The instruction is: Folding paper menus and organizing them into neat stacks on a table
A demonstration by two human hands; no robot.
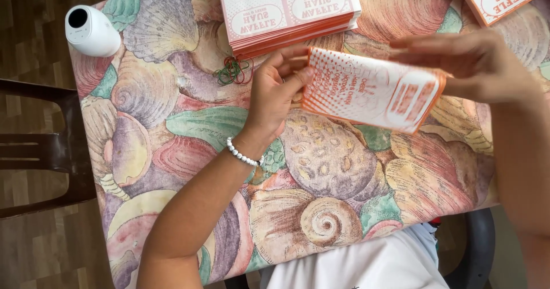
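I see matt printed paper in the orange-and-white sleeve [372,91] and the stack [289,11], a smooth shell-patterned cloth on the tabletop [189,128], and a glossy white plastic device [90,31].

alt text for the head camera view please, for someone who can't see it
Two bare hands, left hand and right hand, hold an orange and white paper sleeve flat above a table covered in a seashell-print cloth. A stack of flat sleeves, rubber bands and a small white device lie behind.

stack [286,11] behind hands (rubber bands [234,71] beside)
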